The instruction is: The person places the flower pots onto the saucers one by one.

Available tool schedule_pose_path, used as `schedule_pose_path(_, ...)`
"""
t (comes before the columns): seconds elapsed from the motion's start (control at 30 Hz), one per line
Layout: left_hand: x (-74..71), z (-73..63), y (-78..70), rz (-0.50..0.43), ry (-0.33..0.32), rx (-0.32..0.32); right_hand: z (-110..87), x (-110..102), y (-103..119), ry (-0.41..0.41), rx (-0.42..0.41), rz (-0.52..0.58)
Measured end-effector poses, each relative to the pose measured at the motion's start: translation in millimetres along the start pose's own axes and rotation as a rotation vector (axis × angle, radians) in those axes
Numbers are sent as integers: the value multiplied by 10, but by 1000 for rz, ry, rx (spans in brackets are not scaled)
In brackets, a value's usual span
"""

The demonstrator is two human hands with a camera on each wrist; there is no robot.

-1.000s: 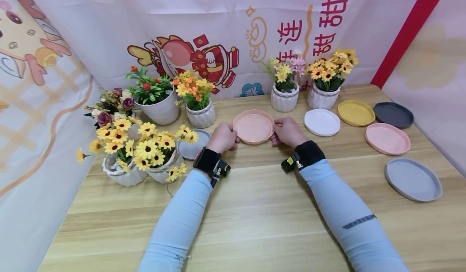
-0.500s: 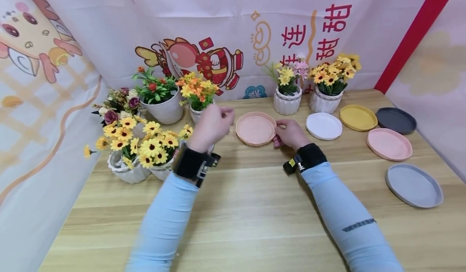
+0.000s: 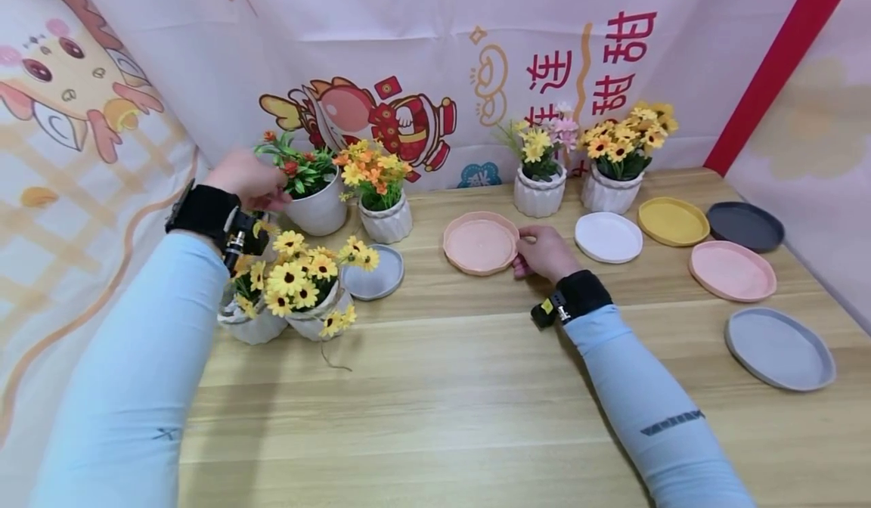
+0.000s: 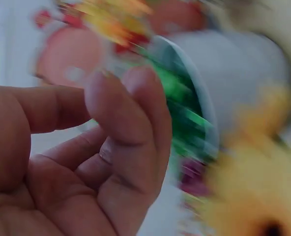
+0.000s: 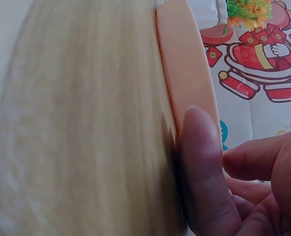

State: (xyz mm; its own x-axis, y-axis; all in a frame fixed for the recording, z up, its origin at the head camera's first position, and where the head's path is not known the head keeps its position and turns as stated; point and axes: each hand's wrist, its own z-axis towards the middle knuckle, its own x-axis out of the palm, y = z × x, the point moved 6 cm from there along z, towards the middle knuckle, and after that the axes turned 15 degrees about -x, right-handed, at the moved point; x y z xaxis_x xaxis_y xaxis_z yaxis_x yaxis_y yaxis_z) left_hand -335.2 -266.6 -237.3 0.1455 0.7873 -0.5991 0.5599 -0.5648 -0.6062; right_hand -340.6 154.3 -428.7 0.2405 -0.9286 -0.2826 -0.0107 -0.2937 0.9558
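Observation:
In the head view a peach plant saucer point(image 3: 481, 243) with a wavy rim sits mid-table. My right hand point(image 3: 543, 252) pinches its right edge; the right wrist view shows fingertips point(image 5: 200, 130) on the saucer's side wall. My left hand point(image 3: 248, 177) hangs over the back left, beside the white pot point(image 3: 318, 210) with red flowers, which it partly overlaps. In the left wrist view that hand's fingers point(image 4: 126, 113) are loosely bent with nothing between them, and the pot stands blurred behind. The purple-and-white flowers are mostly hidden behind the left hand and wrist.
Two pots of yellow daisies point(image 3: 309, 289) stand front left, near a grey saucer point(image 3: 373, 272). An orange-flowered pot point(image 3: 386, 221) and two more flower pots point(image 3: 540, 190) line the back. White point(image 3: 609, 237), yellow point(image 3: 672, 221), dark grey, pink and grey-blue point(image 3: 779, 348) saucers lie right.
My left hand has let go of the peach saucer and moved left and back to the red-flowered pot. The right hand has kept its grip on the saucer's edge.

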Motion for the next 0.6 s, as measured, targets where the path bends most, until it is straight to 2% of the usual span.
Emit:
schedule_pose_path(0.13,23,192,181,40,46,-84,-2,6,-24,-9,5,23)
schedule_pose_path(0.23,49,392,289,61,112,-140,5,13,-42,-8,8,16)
schedule_pose_path(0.33,71,512,332,32,162,-180,9,14,-48,-8,11,9)
schedule_pose_path(0.47,117,473,296,-40,168,-232,4,17,-38,-17,12,24)
schedule_pose_path(0.6,103,512,302,-93,170,-301,3,25,-28,-19,8,36)
